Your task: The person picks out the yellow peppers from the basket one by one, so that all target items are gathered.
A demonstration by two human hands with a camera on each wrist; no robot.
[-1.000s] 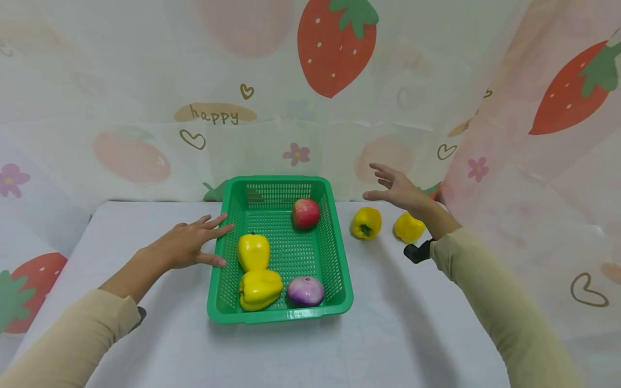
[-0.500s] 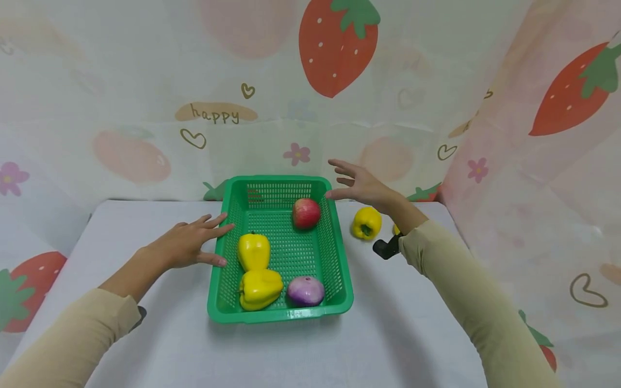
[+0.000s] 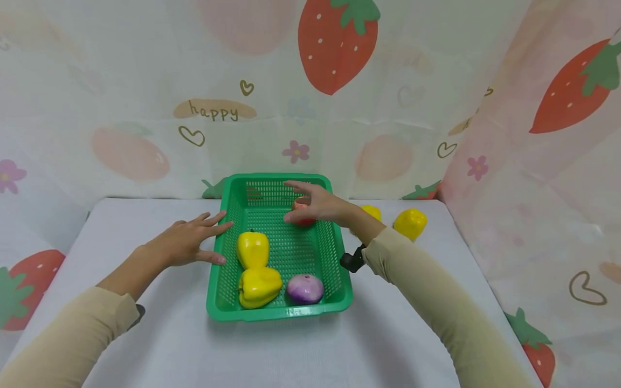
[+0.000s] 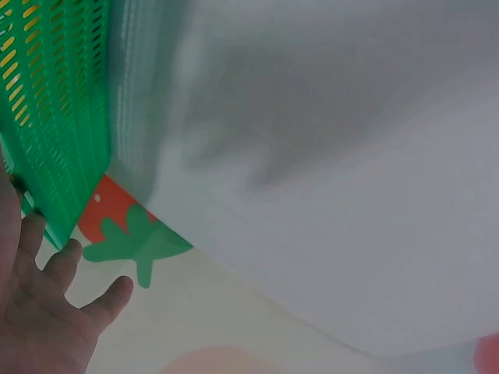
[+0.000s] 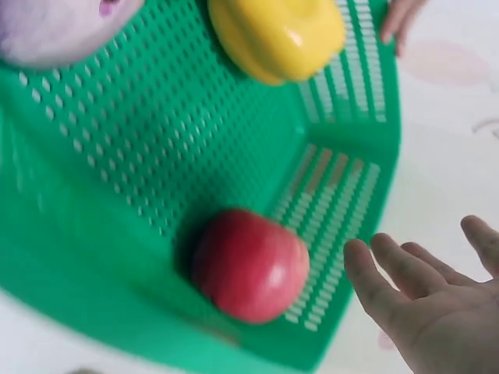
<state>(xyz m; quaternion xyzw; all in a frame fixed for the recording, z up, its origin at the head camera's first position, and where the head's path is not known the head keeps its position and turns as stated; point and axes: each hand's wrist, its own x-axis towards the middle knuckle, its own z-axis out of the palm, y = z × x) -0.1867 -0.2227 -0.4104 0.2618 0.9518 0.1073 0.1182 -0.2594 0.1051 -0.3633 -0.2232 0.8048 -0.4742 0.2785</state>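
A green plastic basket (image 3: 279, 318) stands on the white table. Inside it lie a red apple (image 5: 251, 265) at the back right, two yellow bell peppers (image 3: 253, 250) on the left, and a purple-white round vegetable (image 3: 305, 289) at the front right. My left hand (image 3: 191, 241) rests its spread fingers at the basket's left rim. Over the back right of the basket hovers my right hand (image 3: 317, 205), fingers extended and holding nothing. In the head view it partly covers the apple; the right wrist view shows a gap between them.
Right of the basket sit two more yellow bell peppers, the outer pepper (image 3: 410, 223) in full view and the nearer pepper (image 3: 372, 211) partly behind my right wrist. A strawberry-print cloth (image 3: 335, 145) hangs behind the table (image 3: 271, 355).
My right hand has moved left, from above the loose yellow peppers to over the basket near the apple. My left hand stays at the left rim.
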